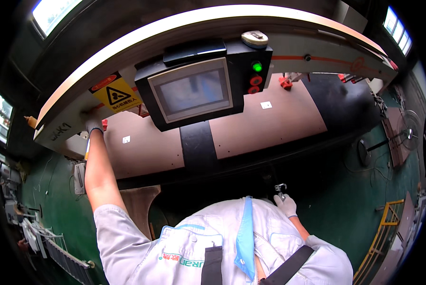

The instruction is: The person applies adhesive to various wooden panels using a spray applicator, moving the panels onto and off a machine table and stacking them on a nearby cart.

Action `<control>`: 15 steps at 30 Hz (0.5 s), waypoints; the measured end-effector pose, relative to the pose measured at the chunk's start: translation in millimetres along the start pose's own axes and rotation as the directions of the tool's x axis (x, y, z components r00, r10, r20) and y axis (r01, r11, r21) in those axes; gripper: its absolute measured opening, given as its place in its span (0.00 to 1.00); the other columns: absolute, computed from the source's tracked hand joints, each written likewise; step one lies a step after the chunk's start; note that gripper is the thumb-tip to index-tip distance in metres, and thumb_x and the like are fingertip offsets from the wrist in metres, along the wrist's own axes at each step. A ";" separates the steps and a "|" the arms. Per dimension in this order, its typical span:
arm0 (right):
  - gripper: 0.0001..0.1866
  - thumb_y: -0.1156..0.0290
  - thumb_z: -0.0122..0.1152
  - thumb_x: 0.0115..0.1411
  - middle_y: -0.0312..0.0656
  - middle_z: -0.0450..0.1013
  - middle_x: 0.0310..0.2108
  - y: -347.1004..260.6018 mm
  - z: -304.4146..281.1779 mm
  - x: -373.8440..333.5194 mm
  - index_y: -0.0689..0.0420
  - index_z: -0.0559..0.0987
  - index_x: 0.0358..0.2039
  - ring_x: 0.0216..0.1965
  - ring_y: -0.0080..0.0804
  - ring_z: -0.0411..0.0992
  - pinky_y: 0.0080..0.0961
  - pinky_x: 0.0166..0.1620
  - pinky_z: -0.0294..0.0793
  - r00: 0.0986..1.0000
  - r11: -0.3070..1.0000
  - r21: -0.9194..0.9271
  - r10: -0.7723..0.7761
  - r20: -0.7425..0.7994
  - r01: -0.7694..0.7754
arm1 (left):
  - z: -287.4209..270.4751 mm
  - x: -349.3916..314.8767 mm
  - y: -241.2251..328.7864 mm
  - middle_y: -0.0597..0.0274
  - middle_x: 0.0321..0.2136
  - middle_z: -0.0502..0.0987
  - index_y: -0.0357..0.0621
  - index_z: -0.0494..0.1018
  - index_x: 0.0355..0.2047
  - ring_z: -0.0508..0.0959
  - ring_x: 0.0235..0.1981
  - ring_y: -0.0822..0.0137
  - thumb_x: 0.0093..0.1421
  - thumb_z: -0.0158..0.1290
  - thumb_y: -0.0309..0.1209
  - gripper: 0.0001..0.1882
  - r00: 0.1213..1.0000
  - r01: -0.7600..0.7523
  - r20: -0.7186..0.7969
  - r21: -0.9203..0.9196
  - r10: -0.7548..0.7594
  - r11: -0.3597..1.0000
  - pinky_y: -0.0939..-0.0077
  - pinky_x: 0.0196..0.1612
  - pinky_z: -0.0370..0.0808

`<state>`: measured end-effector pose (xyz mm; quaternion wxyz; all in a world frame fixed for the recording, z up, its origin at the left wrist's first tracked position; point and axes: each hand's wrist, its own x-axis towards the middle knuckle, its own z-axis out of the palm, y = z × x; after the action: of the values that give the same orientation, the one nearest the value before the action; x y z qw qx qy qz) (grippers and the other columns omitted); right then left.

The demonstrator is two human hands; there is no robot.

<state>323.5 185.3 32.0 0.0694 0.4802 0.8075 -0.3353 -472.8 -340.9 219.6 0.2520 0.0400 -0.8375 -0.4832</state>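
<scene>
My left hand (93,123), in a pale glove, reaches up to the left end of a machine's long beam (70,102). Its fingers are hidden or in shadow there, close to a red part. Low on the right, my gloved right hand (287,206) is closed around a small metal hand tool (280,189) with a silver, hook-like head. Its exact kind is hard to make out. Beyond my body two brown boards, a left one (144,147) and a right one (270,126), lie on the black machine bed (197,145). Each bears a small white label.
A control box with a screen (191,90), a lit green button (256,67) and red buttons hangs from the beam. A yellow warning sign (118,95) is beside it. Red clamps (285,81) show under the beam. A round-based stand (365,152) and yellow frame (388,213) stand right, a roller rack (63,256) left.
</scene>
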 end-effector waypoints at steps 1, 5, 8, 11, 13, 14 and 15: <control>0.34 0.36 0.56 0.62 0.60 0.81 0.37 -19.5 -10.5 -9.1 0.60 0.82 0.40 0.45 0.61 0.79 0.51 0.48 0.76 0.995 0.991 -0.125 -0.028 0.094 0.040 | 4.7 1.5 -5.3 0.49 0.56 0.79 0.36 0.71 0.62 0.79 0.53 0.56 0.67 0.58 0.46 0.31 0.999 -0.038 -0.015 0.038 0.039 0.999 0.63 0.55 0.75; 0.30 0.40 0.57 0.64 0.57 0.81 0.36 -37.0 -14.4 -7.3 0.60 0.81 0.40 0.43 0.60 0.79 0.50 0.47 0.75 0.993 0.987 -0.158 -0.012 0.116 0.030 | 8.7 10.6 -18.8 0.49 0.59 0.77 0.35 0.69 0.64 0.77 0.56 0.57 0.68 0.58 0.47 0.33 0.991 -0.137 -0.010 -0.042 0.137 0.990 0.65 0.58 0.74; 0.29 0.41 0.57 0.65 0.57 0.81 0.36 -37.7 -15.7 -1.8 0.59 0.81 0.38 0.43 0.59 0.79 0.49 0.47 0.75 0.998 0.999 -0.020 0.040 0.044 -0.040 | 0.3 29.5 -16.7 0.56 0.58 0.74 0.31 0.66 0.66 0.73 0.56 0.63 0.75 0.47 0.32 0.24 0.970 0.241 0.230 -0.877 -0.079 0.415 0.65 0.65 0.71; 0.29 0.41 0.58 0.65 0.56 0.81 0.37 -36.6 -13.2 3.4 0.59 0.82 0.39 0.43 0.58 0.79 0.49 0.47 0.75 0.993 0.995 -0.085 -0.039 0.110 0.048 | -30.5 43.3 -9.8 0.49 0.66 0.68 0.37 0.61 0.71 0.67 0.67 0.62 0.68 0.58 0.40 0.37 0.960 0.159 0.267 -0.779 0.091 0.606 0.69 0.65 0.68; 0.29 0.41 0.58 0.64 0.56 0.81 0.37 -36.0 -20.2 -2.2 0.58 0.82 0.40 0.44 0.57 0.79 0.49 0.48 0.75 0.991 0.992 -0.129 0.011 0.131 0.006 | 2.5 3.0 -9.5 0.49 0.66 0.68 0.37 0.58 0.72 0.67 0.67 0.61 0.70 0.53 0.41 0.35 0.978 0.027 0.190 -0.510 0.082 0.860 0.68 0.66 0.68; 0.29 0.41 0.59 0.64 0.56 0.81 0.37 -30.2 -22.4 -5.6 0.58 0.82 0.41 0.44 0.57 0.79 0.48 0.48 0.76 0.993 0.991 -0.129 0.035 0.114 -0.021 | 23.2 -22.9 1.7 0.48 0.65 0.68 0.38 0.56 0.73 0.66 0.67 0.60 0.73 0.48 0.41 0.34 0.992 -0.070 0.098 -0.138 0.084 0.988 0.67 0.67 0.67; 0.29 0.41 0.59 0.64 0.56 0.81 0.37 -28.1 -20.9 -6.9 0.58 0.82 0.42 0.44 0.57 0.79 0.48 0.48 0.76 0.993 0.993 -0.118 0.034 0.117 -0.020 | 19.8 -31.2 8.1 0.49 0.63 0.70 0.38 0.58 0.72 0.68 0.64 0.60 0.73 0.49 0.41 0.33 0.994 -0.100 0.046 0.045 0.098 0.994 0.67 0.64 0.69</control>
<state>308.5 184.2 64.4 0.1499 0.4653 0.8137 -0.3146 -453.4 -311.2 206.3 0.2562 -0.0061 -0.8550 -0.4509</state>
